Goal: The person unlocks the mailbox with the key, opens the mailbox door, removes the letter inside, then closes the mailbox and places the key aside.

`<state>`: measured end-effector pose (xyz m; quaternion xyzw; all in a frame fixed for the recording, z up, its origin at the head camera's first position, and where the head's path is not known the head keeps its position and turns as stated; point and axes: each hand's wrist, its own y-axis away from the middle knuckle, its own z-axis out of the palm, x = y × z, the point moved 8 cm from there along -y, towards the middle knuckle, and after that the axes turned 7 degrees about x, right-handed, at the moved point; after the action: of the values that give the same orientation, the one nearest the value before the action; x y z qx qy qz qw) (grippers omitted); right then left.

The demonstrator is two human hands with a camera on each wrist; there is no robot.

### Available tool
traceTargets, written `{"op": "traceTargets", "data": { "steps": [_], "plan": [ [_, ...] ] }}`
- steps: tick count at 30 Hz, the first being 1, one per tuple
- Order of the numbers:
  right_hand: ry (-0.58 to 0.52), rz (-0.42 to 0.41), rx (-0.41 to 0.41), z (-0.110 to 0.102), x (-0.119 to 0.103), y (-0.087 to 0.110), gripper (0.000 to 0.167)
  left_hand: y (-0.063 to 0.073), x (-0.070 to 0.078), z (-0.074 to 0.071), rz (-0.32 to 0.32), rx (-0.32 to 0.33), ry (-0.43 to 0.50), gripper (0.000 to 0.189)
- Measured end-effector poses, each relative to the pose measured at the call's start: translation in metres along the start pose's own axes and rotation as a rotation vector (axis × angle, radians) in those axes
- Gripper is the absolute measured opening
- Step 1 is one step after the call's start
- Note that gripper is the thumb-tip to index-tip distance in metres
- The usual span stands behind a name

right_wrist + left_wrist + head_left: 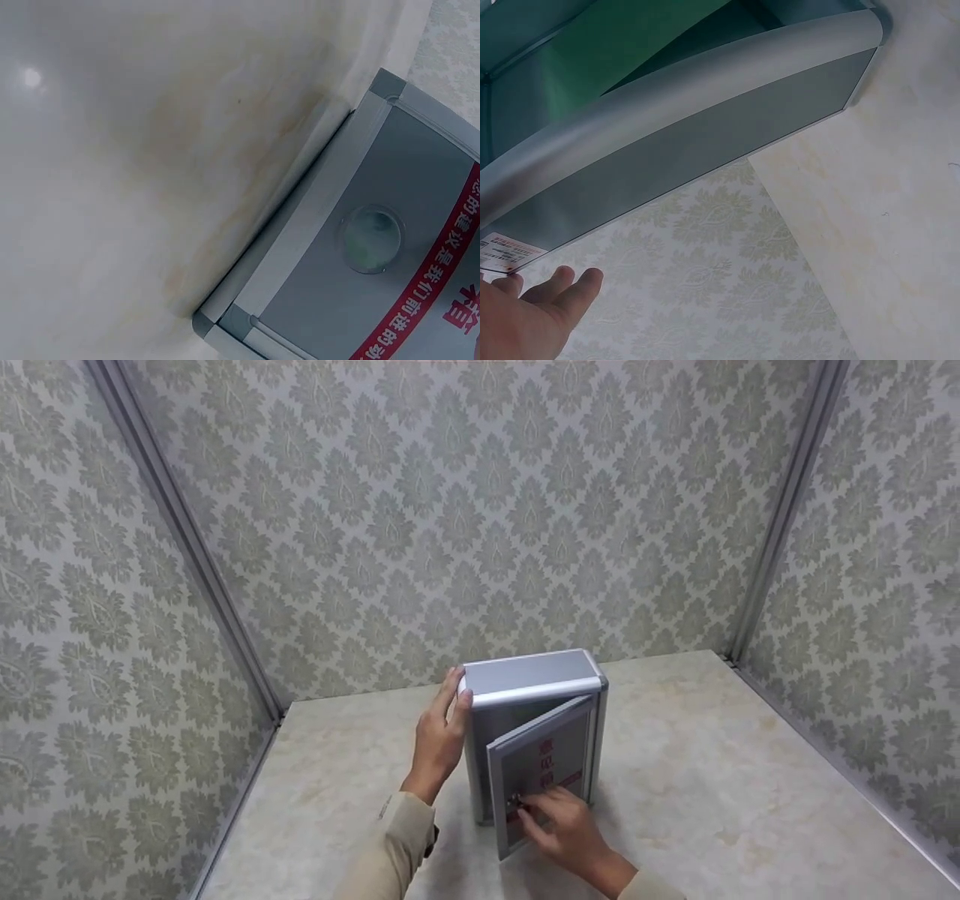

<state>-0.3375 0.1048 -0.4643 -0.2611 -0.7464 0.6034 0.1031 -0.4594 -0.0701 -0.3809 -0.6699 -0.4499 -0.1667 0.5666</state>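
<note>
A grey suggestion box [529,675] with rounded silver edges stands upright on the table, its front door [559,742] ajar and hinged at the right. Red Chinese characters mark the door. My left hand [440,742] rests against the box's upper left edge with fingers extended; the left wrist view shows the fingertips beside a white label [510,251]. Low on the door's free edge, my right hand [562,825] pinches a small key [516,801] at the lock, partly hidden by the fingers. A green sheet [622,52] shows inside the box.
A pale marbled tabletop [712,780] surrounds the box. Patterned wall panels [480,510] enclose the back and both sides, joined by grey metal posts [187,540]. A round clear disc [373,238] sits on the box face near a red printed band [420,292].
</note>
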Motion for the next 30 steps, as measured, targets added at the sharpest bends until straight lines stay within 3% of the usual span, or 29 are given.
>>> {"op": "traceTargets", "data": {
  "steps": [6, 17, 30],
  "plan": [
    [-0.032, -0.005, -0.017, -0.004, -0.001, 0.000, 0.019, 0.000, -0.003, 0.000, -0.027, -0.026, -0.011, 0.056],
    [-0.102, -0.019, -0.037, -0.015, -0.003, 0.004, 0.023, 0.000, -0.002, 0.001, -0.022, -0.017, 0.001, 0.056],
    [-0.165, 0.028, -0.081, -0.026, 0.001, 0.011, 0.021, 0.001, -0.001, 0.001, -0.018, -0.017, 0.006, 0.056]
  ]
}}
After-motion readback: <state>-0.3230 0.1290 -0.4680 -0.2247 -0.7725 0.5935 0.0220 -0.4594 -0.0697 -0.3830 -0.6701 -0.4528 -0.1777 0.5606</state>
